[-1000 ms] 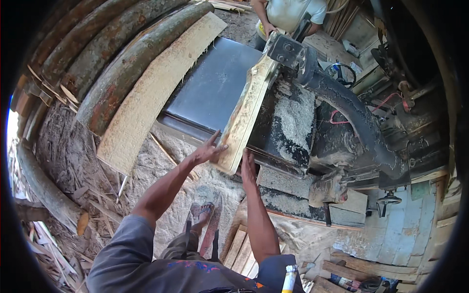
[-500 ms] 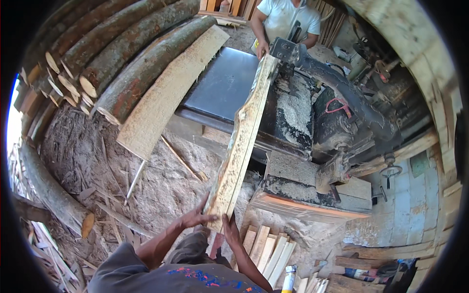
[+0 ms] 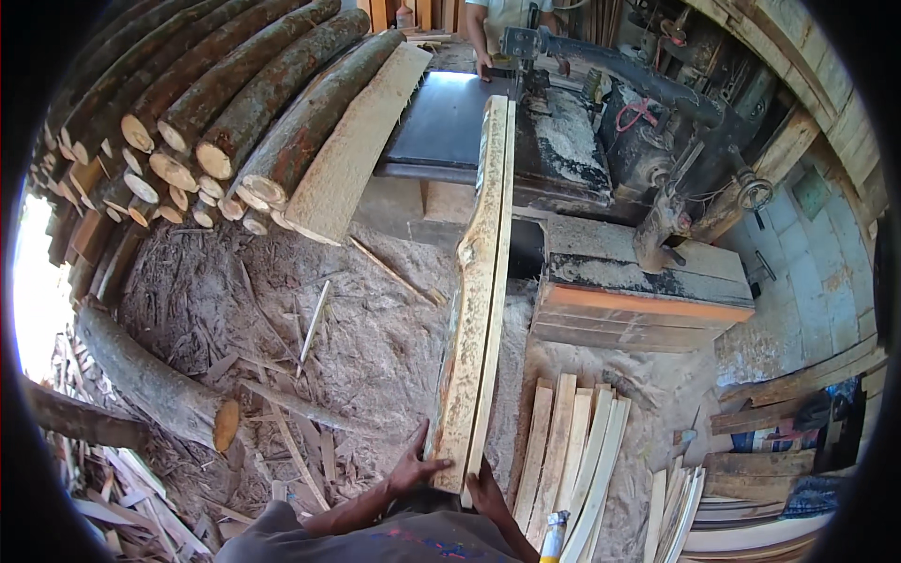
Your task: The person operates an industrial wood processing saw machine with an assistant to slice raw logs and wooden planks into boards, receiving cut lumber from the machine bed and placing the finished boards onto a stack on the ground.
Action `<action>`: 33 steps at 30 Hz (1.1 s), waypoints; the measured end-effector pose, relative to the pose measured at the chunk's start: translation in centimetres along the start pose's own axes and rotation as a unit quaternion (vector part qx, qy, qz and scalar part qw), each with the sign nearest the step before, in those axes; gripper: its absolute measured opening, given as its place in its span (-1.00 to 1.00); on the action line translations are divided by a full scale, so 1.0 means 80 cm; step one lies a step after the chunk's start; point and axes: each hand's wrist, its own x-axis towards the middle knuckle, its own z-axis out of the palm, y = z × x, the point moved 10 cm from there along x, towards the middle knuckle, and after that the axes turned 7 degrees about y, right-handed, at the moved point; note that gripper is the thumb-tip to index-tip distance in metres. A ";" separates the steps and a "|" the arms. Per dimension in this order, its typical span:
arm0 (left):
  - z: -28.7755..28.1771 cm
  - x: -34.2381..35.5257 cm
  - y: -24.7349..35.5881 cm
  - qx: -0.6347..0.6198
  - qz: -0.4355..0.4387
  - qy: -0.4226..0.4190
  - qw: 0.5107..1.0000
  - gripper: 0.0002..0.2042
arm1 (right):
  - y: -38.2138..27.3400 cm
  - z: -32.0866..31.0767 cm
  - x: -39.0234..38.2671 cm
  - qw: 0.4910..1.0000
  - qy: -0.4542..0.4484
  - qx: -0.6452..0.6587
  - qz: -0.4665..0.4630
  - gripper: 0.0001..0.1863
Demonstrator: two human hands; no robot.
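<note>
A long bark-edged wooden board point(image 3: 466, 328) reaches from my waist to the dark saw table point(image 3: 427, 131), a narrow wooden strip point(image 3: 496, 281) lying along its right side with a thin dark gap between them. My left hand point(image 3: 413, 469) grips the board's near end from the left, thumb across the top. On the right, my right hand point(image 3: 484, 492) closes around the strip's near end, its fingers partly hidden. The far ends of both pieces lie over the table, just short of the saw's blade guide point(image 3: 522, 42).
Across the table a co-worker point(image 3: 511, 14) has a hand near its far edge. Stacked logs point(image 3: 310, 113) and a leaning slab point(image 3: 361, 150) fill the left. Sawn strips point(image 3: 572, 450) lie to my right, below an orange-edged wooden bench point(image 3: 648, 300). Offcuts and sawdust cover the floor.
Board and strip have come back toward me, their far ends now away from the saw's blade guide. The co-worker's hand has left the board. My view has shifted, and both my hands keep their grip.
</note>
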 end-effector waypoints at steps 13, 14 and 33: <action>-0.001 0.404 0.356 -0.066 0.208 0.129 0.967 0.00 | 0.194 -0.270 -0.143 0.860 0.206 -0.190 0.425 -0.43; 0.050 0.443 0.305 -0.072 0.129 0.072 0.986 -0.02 | 0.202 -0.283 -0.173 0.845 0.216 -0.207 0.443 -0.43; 0.036 0.205 -0.175 0.486 -0.055 -0.095 0.867 -0.56 | 0.343 -0.306 -0.420 0.772 0.335 0.105 0.530 -0.40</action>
